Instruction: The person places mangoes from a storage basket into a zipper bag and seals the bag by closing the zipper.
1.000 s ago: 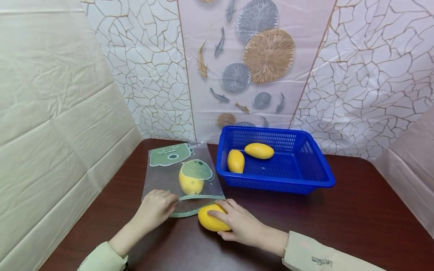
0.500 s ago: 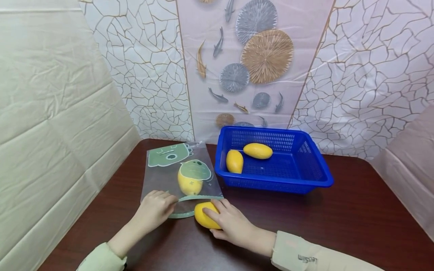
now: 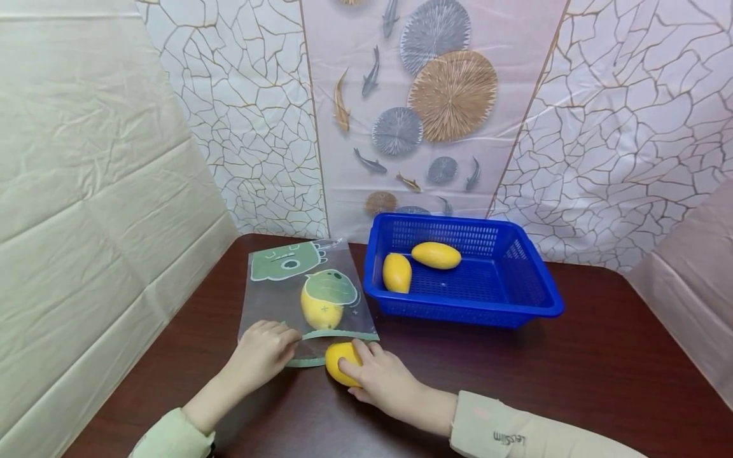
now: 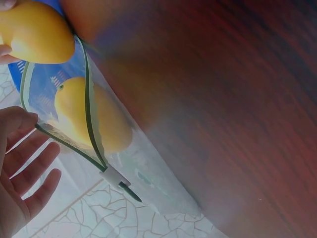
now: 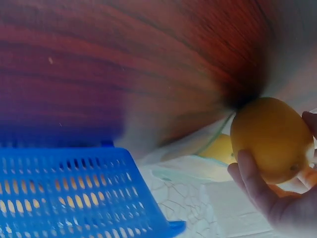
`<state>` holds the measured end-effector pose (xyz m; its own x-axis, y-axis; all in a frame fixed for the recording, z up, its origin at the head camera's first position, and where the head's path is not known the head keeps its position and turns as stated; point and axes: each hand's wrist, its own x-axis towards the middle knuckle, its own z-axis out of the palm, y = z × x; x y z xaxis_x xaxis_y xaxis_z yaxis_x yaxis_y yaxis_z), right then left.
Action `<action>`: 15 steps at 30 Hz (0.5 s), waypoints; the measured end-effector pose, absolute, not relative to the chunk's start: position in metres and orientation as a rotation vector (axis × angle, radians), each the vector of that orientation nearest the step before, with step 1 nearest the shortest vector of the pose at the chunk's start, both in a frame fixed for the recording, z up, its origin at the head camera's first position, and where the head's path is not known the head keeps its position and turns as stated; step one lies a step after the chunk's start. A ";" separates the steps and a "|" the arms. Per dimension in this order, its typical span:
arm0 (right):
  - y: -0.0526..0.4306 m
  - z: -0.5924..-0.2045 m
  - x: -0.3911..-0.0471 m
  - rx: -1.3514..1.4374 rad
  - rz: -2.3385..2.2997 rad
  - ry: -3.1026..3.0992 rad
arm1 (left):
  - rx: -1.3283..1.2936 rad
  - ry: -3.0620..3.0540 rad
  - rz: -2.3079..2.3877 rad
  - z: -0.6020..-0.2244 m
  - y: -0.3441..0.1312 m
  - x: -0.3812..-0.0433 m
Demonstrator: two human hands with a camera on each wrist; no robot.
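A clear zip bag (image 3: 275,299) with green cartoon prints lies on the table, its green-edged mouth parted toward the person. Inside it rests one mango (image 3: 321,312). My left hand (image 3: 269,350) pinches one lip of the mouth between thumb and index finger, the other fingers spread apart in the left wrist view. A white slider (image 4: 115,177) sits at one end of the zip. With my right hand (image 3: 386,380) I grip a second yellow mango (image 3: 342,362) right at the bag's mouth; fingers and thumb curl round its sides.
Behind and right of the bag stands a blue plastic basket (image 3: 469,306) holding two mangoes, one by its left wall (image 3: 397,273) and one farther back (image 3: 436,255). The dark wooden table (image 3: 601,356) meets patterned cloth behind and pale cloth at the left.
My right hand has carried its mango leftward, closer to the bag's opening. The left hand keeps its pinch on the bag, nearly unmoved.
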<state>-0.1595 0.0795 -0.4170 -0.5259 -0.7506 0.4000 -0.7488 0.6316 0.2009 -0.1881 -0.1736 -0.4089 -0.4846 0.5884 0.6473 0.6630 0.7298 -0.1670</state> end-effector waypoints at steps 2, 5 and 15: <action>0.078 -0.414 -0.157 1.171 -0.070 -2.398 | -0.944 -2.218 -0.133 -0.409 -0.173 -0.189; 0.076 -0.409 -0.154 1.160 -0.149 -2.423 | -0.950 -2.214 -0.136 -0.408 -0.173 -0.190; 0.070 -0.401 -0.150 1.191 -0.035 -2.572 | -0.939 -2.228 -0.126 -0.407 -0.172 -0.188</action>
